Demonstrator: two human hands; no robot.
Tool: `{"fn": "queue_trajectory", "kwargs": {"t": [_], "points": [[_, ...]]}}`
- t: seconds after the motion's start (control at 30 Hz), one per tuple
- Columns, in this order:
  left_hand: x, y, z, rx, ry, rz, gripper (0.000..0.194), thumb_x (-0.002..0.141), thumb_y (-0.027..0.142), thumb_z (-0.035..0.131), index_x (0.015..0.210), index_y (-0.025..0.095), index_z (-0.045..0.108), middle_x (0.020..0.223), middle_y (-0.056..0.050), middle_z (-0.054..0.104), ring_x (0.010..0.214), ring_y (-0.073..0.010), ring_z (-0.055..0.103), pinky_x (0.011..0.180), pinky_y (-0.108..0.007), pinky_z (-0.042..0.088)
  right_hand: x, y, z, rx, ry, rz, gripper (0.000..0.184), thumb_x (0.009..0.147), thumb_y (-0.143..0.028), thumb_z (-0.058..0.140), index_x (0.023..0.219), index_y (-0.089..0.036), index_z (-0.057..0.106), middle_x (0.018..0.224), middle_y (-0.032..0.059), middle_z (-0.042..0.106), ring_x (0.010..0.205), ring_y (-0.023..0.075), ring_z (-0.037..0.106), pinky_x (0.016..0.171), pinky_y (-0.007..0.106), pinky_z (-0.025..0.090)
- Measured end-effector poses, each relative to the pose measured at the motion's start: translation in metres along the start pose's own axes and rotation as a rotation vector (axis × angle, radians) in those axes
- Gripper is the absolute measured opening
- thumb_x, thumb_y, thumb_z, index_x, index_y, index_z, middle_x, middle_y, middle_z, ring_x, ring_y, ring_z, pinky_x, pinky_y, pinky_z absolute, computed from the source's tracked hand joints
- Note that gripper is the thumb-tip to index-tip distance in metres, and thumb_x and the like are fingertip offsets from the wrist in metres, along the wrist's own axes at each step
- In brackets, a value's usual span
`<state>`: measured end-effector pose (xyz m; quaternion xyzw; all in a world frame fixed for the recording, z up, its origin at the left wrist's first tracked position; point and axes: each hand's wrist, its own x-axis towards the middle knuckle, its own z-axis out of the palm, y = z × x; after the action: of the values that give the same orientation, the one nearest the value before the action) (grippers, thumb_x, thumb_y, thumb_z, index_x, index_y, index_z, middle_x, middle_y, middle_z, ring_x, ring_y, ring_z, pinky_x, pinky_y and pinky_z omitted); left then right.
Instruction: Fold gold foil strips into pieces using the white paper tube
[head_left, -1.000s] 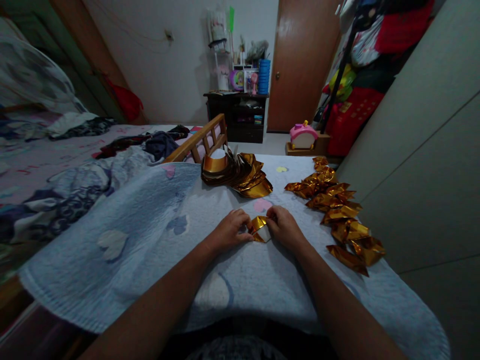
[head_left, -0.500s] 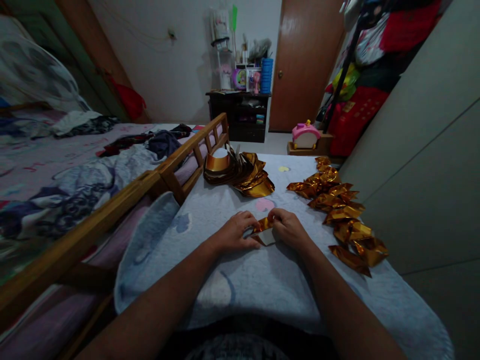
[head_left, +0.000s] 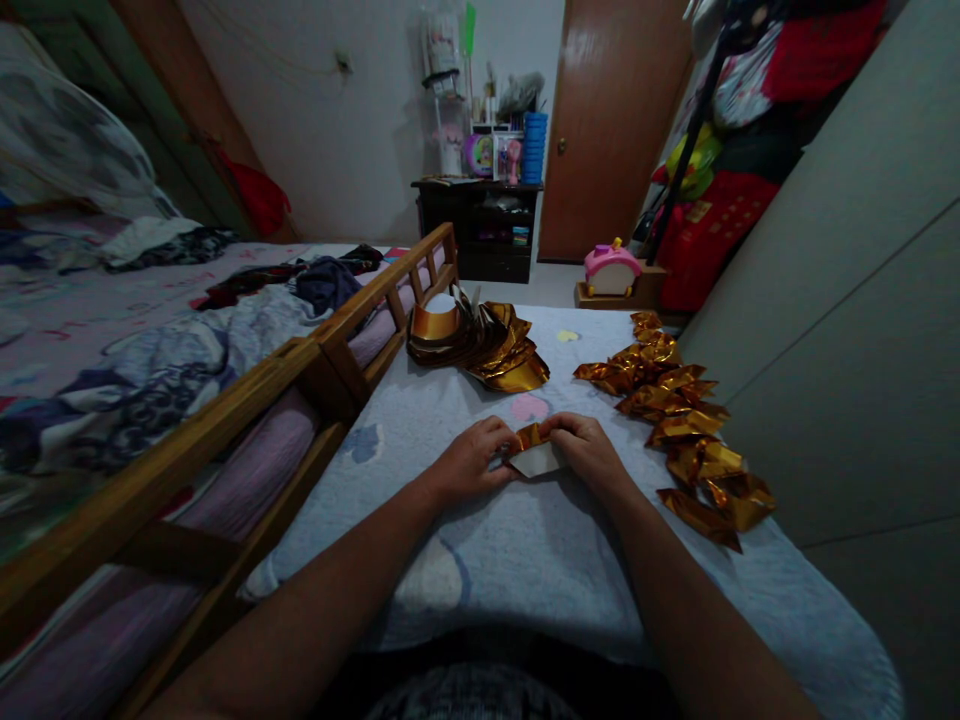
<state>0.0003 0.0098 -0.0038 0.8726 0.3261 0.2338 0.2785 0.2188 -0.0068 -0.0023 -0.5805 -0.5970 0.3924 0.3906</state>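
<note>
Between my two hands is a sheet of gold foil paper (head_left: 537, 458), partly folded, with its pale inner side facing me and a gold band along the far edge. My left hand (head_left: 478, 458) pinches its left end between thumb and fingers. On the right end, my right hand (head_left: 583, 446) grips the paper with its fingers curled over the edge. Beyond my hands lies a fanned stack of gold foil sheets (head_left: 510, 350). To the right, several folded gold foil pieces (head_left: 671, 410) lie in a loose row.
A pale blue cloth with heart patterns (head_left: 420, 530) covers the surface under my hands. Along the left runs a wooden bed rail (head_left: 322, 350), with a bed of rumpled bedding (head_left: 247, 335) behind it. A pale cabinet (head_left: 840, 330) rises close on the right.
The cloth's left flap has dropped away from over the bed rail, which now shows. My hands have shifted slightly right, and the paper between them shows more of its pale side.
</note>
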Motion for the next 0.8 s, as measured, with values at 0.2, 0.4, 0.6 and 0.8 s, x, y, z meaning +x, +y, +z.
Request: {"fn": "queue_trajectory", "kwargs": {"t": [0.2, 0.4, 0.6, 0.8], "points": [[-0.001, 0.001, 0.001, -0.039, 0.057, -0.022, 0.019, 0.081, 0.013, 0.066, 0.099, 0.019, 0.063, 0.105, -0.004, 0.060, 0.086, -0.0151, 0.060, 0.078, -0.027, 0.050, 0.001, 0.002, -0.001, 0.029, 0.012, -0.005, 0.026, 0.069, -0.028, 0.051, 0.081, -0.017, 0.071, 0.078, 0.0044, 0.070, 0.068, 0.0179, 0.059, 0.060, 0.027, 0.044], [-0.001, 0.002, -0.002, -0.050, 0.173, -0.067, 0.019, 0.084, 0.012, 0.061, 0.101, 0.019, 0.059, 0.103, -0.003, 0.059, 0.075, -0.0110, 0.059, 0.072, -0.025, 0.050, 0.002, 0.007, -0.002, -0.042, 0.051, 0.002, 0.026, 0.070, -0.027, 0.049, 0.082, -0.017, 0.071, 0.076, 0.0043, 0.070, 0.067, 0.0180, 0.059, 0.060, 0.026, 0.043], [0.000, 0.001, -0.002, -0.078, 0.222, -0.119, 0.013, 0.086, 0.012, 0.055, 0.096, 0.020, 0.057, 0.101, -0.002, 0.058, 0.079, -0.0130, 0.061, 0.074, -0.027, 0.049, 0.003, 0.011, -0.001, -0.103, 0.024, -0.029, 0.024, 0.069, -0.023, 0.048, 0.081, -0.019, 0.068, 0.074, 0.0020, 0.067, 0.066, 0.0165, 0.058, 0.061, 0.025, 0.041], [0.002, -0.002, -0.002, -0.052, 0.121, -0.081, 0.017, 0.092, 0.015, 0.047, 0.094, 0.020, 0.063, 0.095, -0.005, 0.063, 0.093, -0.0191, 0.061, 0.085, -0.031, 0.048, 0.001, 0.008, 0.000, -0.172, -0.024, -0.091, 0.021, 0.071, -0.019, 0.049, 0.079, -0.020, 0.068, 0.070, -0.0005, 0.065, 0.065, 0.0155, 0.057, 0.063, 0.025, 0.041]]}}
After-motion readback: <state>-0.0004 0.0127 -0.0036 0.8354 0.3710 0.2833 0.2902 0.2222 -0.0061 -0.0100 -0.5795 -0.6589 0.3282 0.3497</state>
